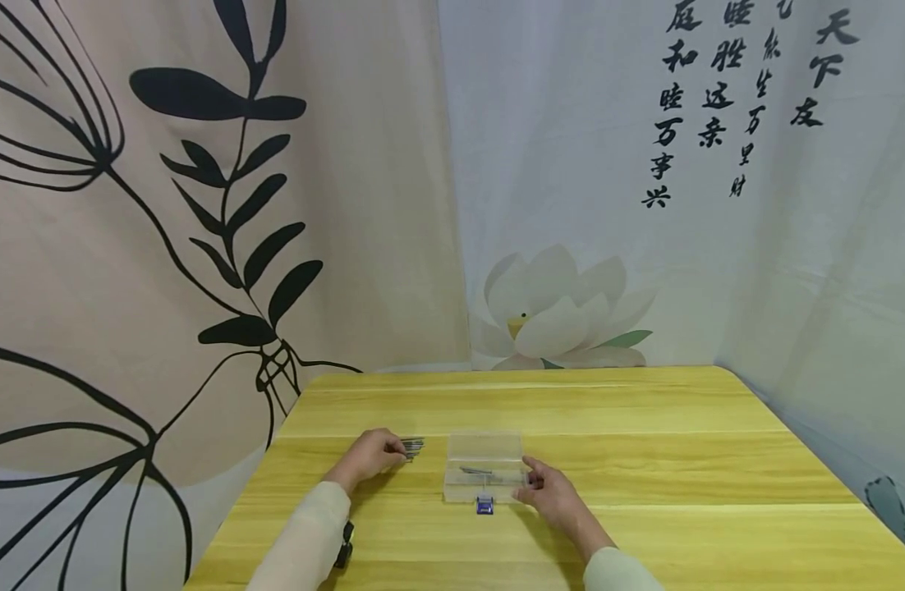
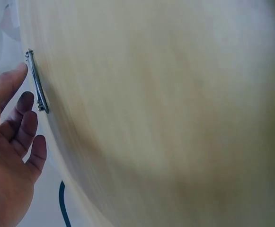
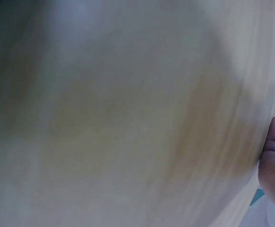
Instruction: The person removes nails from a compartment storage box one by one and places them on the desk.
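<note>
Low in the head view, two pale sleeves [image 1: 305, 533] reaching up from the bottom edge onto a yellow wooden table [image 1: 645, 460]. Left of centre, left hand [image 1: 371, 454] lying on the wood, fingers loosely curled, tips at a small bundle of thin dark metal rods [image 1: 411, 446] — touching or only just beside, cannot tell; nothing clearly gripped. Just right of centre, right hand [image 1: 547, 488] resting relaxed against the right end of a clear plastic box [image 1: 484, 466], lid up, a few thin rods inside, blue latch [image 1: 484, 506] at its near edge. Beyond — printed backdrop: black leaves upper left, white lotus [image 1: 552, 312] centre, calligraphy upper right.
</note>
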Demonstrator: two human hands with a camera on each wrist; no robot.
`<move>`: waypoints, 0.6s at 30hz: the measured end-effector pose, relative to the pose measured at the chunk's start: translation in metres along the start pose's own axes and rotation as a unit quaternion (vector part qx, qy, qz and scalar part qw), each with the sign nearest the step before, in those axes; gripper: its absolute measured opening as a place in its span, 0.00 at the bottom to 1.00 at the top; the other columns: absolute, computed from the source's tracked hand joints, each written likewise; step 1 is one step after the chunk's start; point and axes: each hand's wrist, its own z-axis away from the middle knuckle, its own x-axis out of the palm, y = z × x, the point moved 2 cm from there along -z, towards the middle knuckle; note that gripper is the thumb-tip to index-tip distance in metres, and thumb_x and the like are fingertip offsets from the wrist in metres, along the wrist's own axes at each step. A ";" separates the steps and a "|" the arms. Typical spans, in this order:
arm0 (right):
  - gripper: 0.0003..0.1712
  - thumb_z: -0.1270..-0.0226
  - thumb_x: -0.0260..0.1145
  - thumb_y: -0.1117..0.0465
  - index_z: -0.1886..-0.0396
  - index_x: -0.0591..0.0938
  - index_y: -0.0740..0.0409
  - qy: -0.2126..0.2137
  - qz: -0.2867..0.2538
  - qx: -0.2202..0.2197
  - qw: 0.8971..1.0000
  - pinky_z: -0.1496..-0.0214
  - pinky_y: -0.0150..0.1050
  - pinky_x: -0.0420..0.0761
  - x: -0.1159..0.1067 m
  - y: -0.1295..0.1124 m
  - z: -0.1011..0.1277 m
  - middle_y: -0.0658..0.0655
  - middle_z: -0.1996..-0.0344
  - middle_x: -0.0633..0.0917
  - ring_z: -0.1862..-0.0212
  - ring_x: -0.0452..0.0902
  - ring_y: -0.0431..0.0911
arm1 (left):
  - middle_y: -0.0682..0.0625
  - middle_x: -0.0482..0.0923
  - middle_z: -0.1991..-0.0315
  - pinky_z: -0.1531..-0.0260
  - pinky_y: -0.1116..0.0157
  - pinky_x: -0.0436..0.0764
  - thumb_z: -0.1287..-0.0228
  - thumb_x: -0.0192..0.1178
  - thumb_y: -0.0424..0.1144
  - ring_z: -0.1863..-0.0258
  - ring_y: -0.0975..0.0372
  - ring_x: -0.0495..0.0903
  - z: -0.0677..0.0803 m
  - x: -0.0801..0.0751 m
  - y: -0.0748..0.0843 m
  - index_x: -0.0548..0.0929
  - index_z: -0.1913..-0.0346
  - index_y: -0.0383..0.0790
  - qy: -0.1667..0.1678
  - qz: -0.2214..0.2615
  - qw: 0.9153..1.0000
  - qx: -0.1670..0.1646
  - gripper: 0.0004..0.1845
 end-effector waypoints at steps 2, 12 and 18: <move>0.39 0.34 0.69 0.65 0.27 0.64 0.69 -0.001 0.000 -0.001 1.000 0.51 0.47 0.79 0.000 0.000 0.000 0.64 0.47 0.76 0.48 0.72 0.54 | 0.52 0.77 0.66 0.69 0.62 0.75 0.34 0.66 0.34 0.69 0.61 0.73 0.001 -0.002 0.000 0.87 0.65 0.39 0.001 0.003 1.000 -0.004 0.03; 0.38 0.34 0.69 0.65 0.28 0.64 0.70 -0.001 0.001 -0.003 1.000 0.51 0.46 0.79 0.000 -0.001 0.000 0.64 0.48 0.76 0.49 0.72 0.53 | 0.53 0.79 0.64 0.68 0.62 0.77 0.33 0.65 0.35 0.67 0.62 0.76 -0.001 -0.002 0.008 0.87 0.62 0.41 -0.006 0.023 1.000 0.003 0.03; 0.38 0.34 0.69 0.65 0.28 0.64 0.70 -0.001 0.002 -0.002 1.000 0.51 0.47 0.79 -0.002 -0.003 0.001 0.64 0.48 0.76 0.48 0.73 0.54 | 0.48 0.81 0.60 0.63 0.61 0.82 0.30 0.62 0.33 0.63 0.60 0.81 -0.006 0.001 0.025 0.85 0.54 0.32 -0.027 0.077 0.996 0.025 0.08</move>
